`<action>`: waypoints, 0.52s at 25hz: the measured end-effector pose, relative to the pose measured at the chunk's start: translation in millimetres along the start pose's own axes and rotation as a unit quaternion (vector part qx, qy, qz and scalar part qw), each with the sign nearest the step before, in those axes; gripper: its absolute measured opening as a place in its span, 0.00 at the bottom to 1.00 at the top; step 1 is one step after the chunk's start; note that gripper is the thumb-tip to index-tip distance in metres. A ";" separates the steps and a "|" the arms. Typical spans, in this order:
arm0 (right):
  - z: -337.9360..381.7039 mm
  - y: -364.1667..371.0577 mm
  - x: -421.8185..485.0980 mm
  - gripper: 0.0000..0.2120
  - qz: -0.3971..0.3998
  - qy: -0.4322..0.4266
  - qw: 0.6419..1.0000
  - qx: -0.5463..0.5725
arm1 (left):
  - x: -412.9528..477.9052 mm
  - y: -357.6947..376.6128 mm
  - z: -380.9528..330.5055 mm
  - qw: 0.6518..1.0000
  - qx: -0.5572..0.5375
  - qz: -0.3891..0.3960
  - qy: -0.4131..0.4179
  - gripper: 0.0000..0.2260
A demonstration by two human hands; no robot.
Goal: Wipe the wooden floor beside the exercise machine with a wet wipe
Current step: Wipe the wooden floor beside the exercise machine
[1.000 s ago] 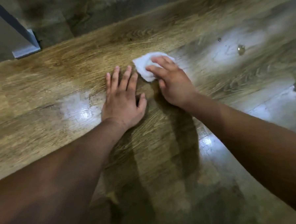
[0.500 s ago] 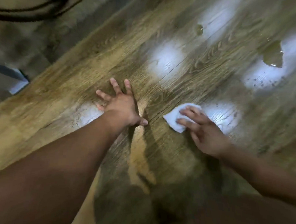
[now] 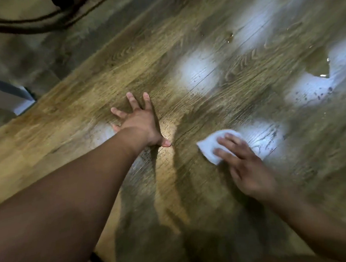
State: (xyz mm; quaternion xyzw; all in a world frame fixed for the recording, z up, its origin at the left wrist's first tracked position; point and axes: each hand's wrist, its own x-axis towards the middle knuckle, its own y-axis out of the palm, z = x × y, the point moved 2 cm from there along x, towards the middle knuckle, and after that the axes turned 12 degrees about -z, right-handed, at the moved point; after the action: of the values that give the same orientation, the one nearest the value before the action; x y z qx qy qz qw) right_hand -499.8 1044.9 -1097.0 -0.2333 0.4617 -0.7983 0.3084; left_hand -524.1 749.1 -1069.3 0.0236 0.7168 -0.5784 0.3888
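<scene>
One wipe in play: white, folded into a small pad with a pointy corner sticking out to the left. It sits flat on the floor, right of centre, at the edge of a shiny glare patch.

The right hand lies on top of it with the fingers pretty much straight and a bit spread, pressing it down rather than gripping. I can't see the thumb. The left hand is flat on the boards well to the left of the wipe, fingers splayed wide, thumb pointing back toward the wipe, holding nothing.

Count-wise: two hands, one wipe, one big puddle over on the right, one small drop further up, and a bunch of dark specks in the glare. One pale machine foot at the left edge, and dark cable looping across the top left corner.

Versus a second ago, the hands were almost side by side with the wipe just beside the left fingertips, and those fingers were close together. Now they're well apart and the left fingers are fanned out. Since half a second ago hardly anything has moved; the wipe is just a touch nearer the camera.
</scene>
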 end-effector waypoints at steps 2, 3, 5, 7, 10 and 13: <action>-8.6 -16.6 -34.1 0.22 -0.003 0.002 1.000 -0.010 | 1.8 -0.3 2.2 1.000 0.009 -0.010 0.000 0.68; -12.8 -14.9 -26.3 0.21 -0.016 0.001 1.000 -0.020 | -1.8 -2.3 2.5 1.000 0.003 -0.008 -0.003 0.68; -7.9 1.3 31.5 0.21 0.002 -0.013 1.000 -0.011 | -4.3 -0.2 3.9 1.000 0.003 -0.010 0.012 0.67; 9.4 25.1 120.9 0.25 0.007 -0.061 0.998 -0.021 | -2.1 2.1 7.0 0.999 0.031 -0.011 0.028 0.66; 28.7 39.6 221.1 0.31 0.038 -0.030 0.998 -0.040 | 4.0 -9.8 16.5 0.997 0.061 -0.032 0.045 0.63; 14.9 33.2 173.7 0.29 -0.005 -0.053 0.998 -0.042 | 12.7 -29.8 37.2 0.993 0.072 -0.065 0.059 0.64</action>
State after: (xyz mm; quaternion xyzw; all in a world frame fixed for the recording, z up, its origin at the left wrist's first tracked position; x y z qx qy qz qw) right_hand -602.5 900.4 -1104.0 -0.2905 0.4768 -0.7659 0.3189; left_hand -527.6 702.4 -1053.6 0.0391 0.6950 -0.6503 0.3042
